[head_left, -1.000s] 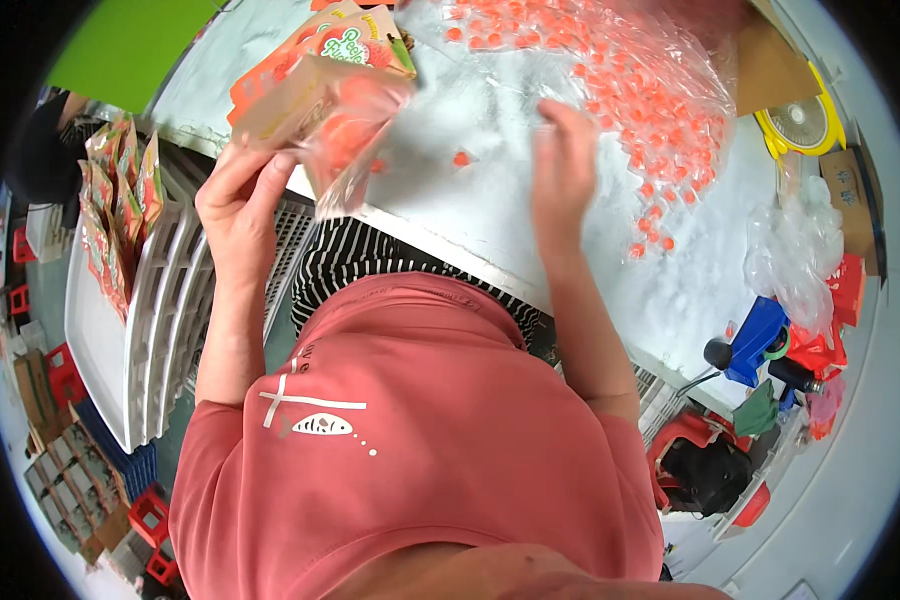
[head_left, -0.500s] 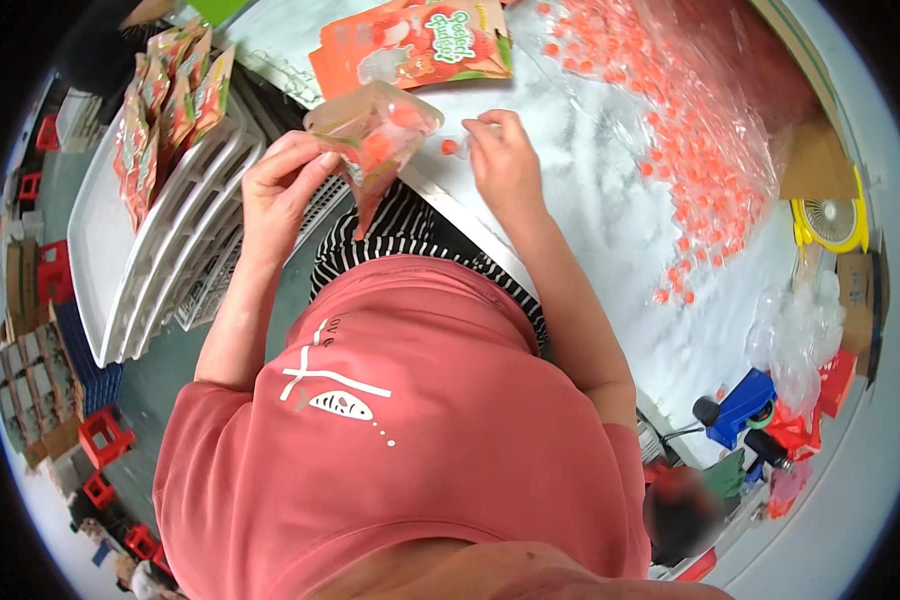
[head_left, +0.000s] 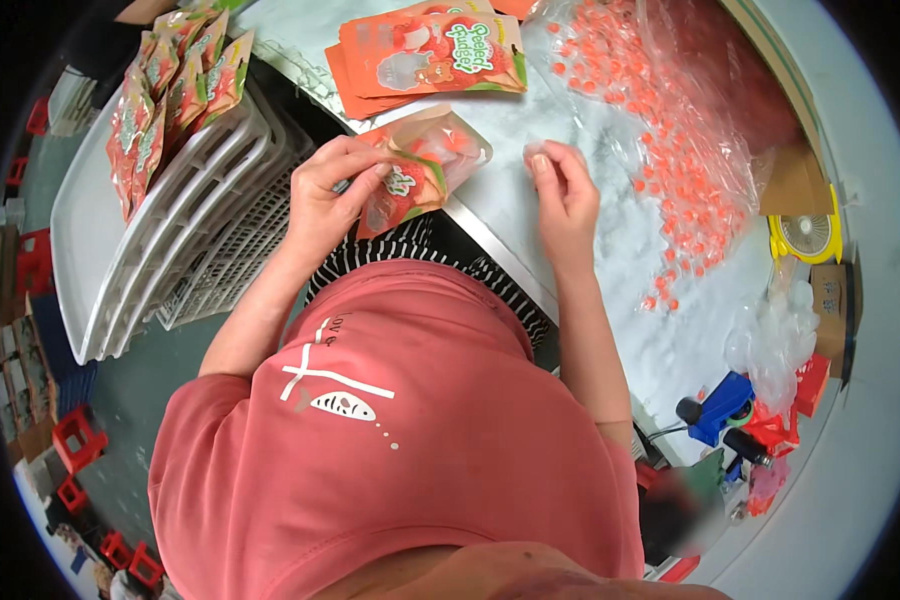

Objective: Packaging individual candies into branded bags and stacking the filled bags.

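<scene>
**Pouch held open at table edge, right hand pinching small piece**

Left hand (head_left: 332, 195) gripped an orange stand-up pouch (head_left: 420, 170), fingers clamped on its lower corner, thumb on top. Pouch lay tilted over the edge of the white table (head_left: 610, 250), clear window facing up, mouth pointing toward the right hand. Probably held that way so the opening stayed within easy reach.

Right hand (head_left: 562, 195) rested on the table just beside the pouch, fingertips drawn together on a small pale piece (head_left: 537, 152). Too small to tell what it was; likely one of the loose pieces from the pile.

Loose orange-pink pieces (head_left: 670, 150) were spread on crumpled clear plastic sheet (head_left: 710, 120) at the far right of the table, well apart from the pouch. Too many to count, dozens at least.

Flat empty pouches (head_left: 425, 50) were stacked past the hands, at least three showing, fanned, so the next one could be taken off.

Filled pouches (head_left: 170, 90) stood upright in a row in the white slotted trays (head_left: 170, 260) at the person's left, roughly six, overlap hides the exact count. Trays were stacked, several deep.

One yellow round fan (head_left: 805, 235) sat at the right edge. One blue tool (head_left: 720, 405) lay near the lower right, among red clutter.
</scene>
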`<state>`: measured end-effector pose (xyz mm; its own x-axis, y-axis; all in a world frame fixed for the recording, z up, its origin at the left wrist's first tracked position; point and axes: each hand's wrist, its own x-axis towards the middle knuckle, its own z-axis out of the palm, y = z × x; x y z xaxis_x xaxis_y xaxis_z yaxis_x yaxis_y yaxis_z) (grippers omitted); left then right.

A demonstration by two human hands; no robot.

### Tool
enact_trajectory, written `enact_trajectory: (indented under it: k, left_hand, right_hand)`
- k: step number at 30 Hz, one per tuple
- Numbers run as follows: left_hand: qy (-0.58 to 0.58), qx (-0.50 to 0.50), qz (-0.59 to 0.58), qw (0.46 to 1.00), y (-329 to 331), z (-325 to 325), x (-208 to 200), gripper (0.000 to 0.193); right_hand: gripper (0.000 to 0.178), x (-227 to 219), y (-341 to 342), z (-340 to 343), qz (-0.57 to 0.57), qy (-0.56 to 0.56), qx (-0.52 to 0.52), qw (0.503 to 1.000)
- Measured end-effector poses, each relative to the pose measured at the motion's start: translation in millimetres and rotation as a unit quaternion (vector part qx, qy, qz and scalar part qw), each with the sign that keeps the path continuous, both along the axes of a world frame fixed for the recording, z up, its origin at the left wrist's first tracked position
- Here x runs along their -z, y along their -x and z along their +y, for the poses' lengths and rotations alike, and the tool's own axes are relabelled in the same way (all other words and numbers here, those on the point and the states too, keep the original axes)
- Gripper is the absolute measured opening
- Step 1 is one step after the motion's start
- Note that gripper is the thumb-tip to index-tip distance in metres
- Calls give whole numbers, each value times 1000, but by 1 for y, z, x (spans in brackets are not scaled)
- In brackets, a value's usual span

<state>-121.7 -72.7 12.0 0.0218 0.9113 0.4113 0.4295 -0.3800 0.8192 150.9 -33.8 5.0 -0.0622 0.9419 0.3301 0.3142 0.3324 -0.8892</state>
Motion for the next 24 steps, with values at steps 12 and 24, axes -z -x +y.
enact_trajectory:
  k: [12, 24]
  left_hand:
    - [-27, 12, 11, 999, -30, -6, 6, 17]
    - [-92, 148, 81, 981, -4, 11, -12, 39]
  right_hand:
    - [35, -64, 42, -51, -186, -139, -64, 971]
    - [24, -49, 26, -64, -318, -209, -216, 899]
